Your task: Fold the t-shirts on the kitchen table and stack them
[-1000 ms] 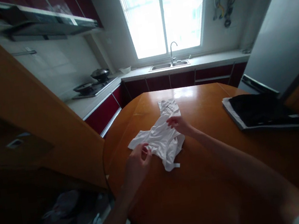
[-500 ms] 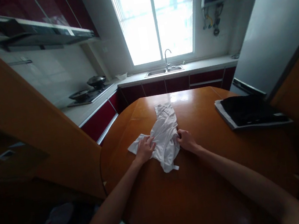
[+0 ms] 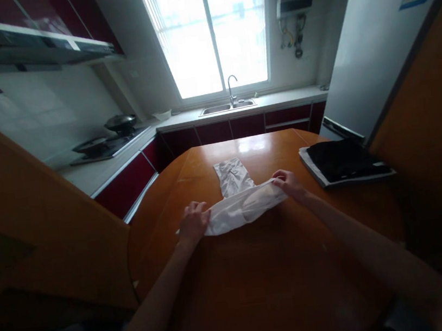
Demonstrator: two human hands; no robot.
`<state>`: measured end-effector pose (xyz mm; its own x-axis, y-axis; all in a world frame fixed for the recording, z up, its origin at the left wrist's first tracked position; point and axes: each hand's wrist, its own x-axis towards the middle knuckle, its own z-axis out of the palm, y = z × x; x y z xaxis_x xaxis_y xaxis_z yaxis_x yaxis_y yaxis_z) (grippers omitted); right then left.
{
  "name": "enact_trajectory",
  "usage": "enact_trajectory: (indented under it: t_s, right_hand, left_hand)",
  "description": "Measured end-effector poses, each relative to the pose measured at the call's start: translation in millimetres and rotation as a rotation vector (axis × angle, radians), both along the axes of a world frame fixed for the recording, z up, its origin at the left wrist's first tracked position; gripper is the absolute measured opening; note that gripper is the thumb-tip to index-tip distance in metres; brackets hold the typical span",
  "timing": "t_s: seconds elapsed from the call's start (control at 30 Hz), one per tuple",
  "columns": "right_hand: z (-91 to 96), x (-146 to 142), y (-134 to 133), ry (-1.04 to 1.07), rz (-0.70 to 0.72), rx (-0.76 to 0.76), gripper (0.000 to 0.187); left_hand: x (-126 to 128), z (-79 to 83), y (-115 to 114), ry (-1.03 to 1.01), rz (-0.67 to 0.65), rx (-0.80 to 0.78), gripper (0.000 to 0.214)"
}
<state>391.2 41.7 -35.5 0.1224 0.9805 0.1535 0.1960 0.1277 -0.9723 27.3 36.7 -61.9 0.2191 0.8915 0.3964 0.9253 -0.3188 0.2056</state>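
A white cloth garment (image 3: 230, 213) lies crumpled on the wooden table (image 3: 261, 275), its near part spread into a wide band between my hands. Its far section stretches flat toward the window. My right hand (image 3: 289, 183) pinches the upper right corner of the band, lifting that edge slightly. At the other end, my left hand (image 3: 194, 223) is closed on the cloth with curled fingers; a small tip of fabric shows beyond it on the left. Some of the left fingertips are hard to make out.
To the right on the table sits a stack of folded black and white clothes (image 3: 342, 162). Behind the table runs a counter with a sink (image 3: 227, 107). Pans (image 3: 120, 123) stand on the stove at left, and a fridge (image 3: 372, 45) rises at right.
My right hand has moved right and up, drawing the near part of the garment out sideways. My left hand has shifted to the left end. The view has turned slightly right.
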Motion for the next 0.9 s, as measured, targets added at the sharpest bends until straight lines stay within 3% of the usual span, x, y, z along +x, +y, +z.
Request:
enact_trajectory:
  t_s: [0.07,0.17,0.27,0.33,0.4,0.57,0.63,0.77,0.9]
  right_hand:
    - [2.4,-5,-5,-0.015,0.056,-0.027,0.028]
    - [5.3,-11,-8,0.037,0.227,-0.08,0.032]
    - [1.7,-9,-4,0.207,0.42,-0.136,0.039]
    - [-7.9,-6,-1,0.254,0.474,-0.115,0.044]
    - [-22.8,-4,-1,0.132,0.459,-0.016,0.047]
    - [-56.3,-13,-17,-0.609,0.469,0.237,0.062]
    - [-59.5,-19,-22,-0.759,0.441,0.273,0.053]
    - [-52.4,-17,-15,-0.766,0.343,0.281,0.009]
    - [-40.4,8,-2,-0.538,0.299,0.33,0.016]
  left_hand:
    - [5,-5.0,-13,0.03,-0.2,0.026,0.038]
    - [12,-16.3,-29,0.062,-0.53,-0.103,0.057]
    - [9,-25.0,-29,-0.004,-0.611,-0.186,0.042]
    - [3,-27.0,-22,-0.118,-0.576,-0.212,0.033]
    - [-3,-25.6,-13,-0.249,-0.473,-0.246,0.037]
    - [-4,-9.4,-5,-0.417,-0.174,-0.252,0.05]
    - [-2,0.4,-4,-0.446,-0.121,-0.237,0.05]
    - [-9,21.4,-1,-0.503,-0.065,-0.187,0.048]
    - [-31,37.2,6,-0.555,-0.012,-0.116,0.047]
